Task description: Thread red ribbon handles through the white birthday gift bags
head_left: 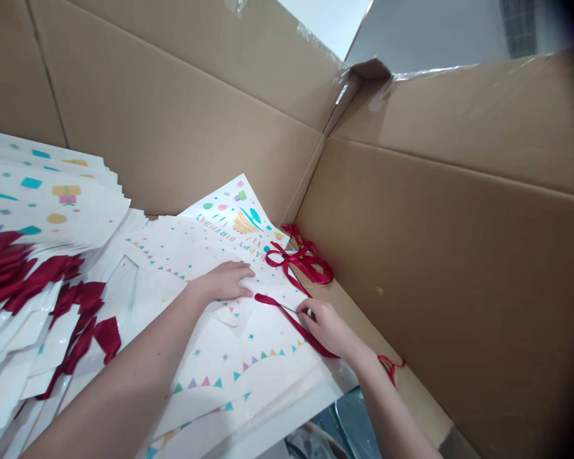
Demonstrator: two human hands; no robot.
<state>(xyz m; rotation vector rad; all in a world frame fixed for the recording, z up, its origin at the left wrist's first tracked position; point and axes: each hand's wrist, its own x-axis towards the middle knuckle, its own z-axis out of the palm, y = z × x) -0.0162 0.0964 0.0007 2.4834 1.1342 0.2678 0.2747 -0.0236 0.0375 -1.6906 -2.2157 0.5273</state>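
My left hand (229, 280) lies on a white party-printed paper sheet or flat bag (268, 338), fingers stretched out and palm down. The print shows bunting triangles and small stars. To its right, my right hand (323, 322) is closed in a pinch on a thin, needle-like metal tool (291, 310). Its far end meets a red ribbon (272, 301), which runs across the sheet and passes under my right hand. Whether the fingers also grip the ribbon is hidden. Beyond, a looped red ribbon (310, 264) rests at the edge of a "Happy Birthday" printed piece (242, 213).
High cardboard walls (411, 255) meet in a corner behind and to the right. At left stands a stack of printed white pieces (52, 197) with dark red ribbon ends (76, 299). A short red ribbon (390, 368) and clear plastic (354, 424) lie at lower right.
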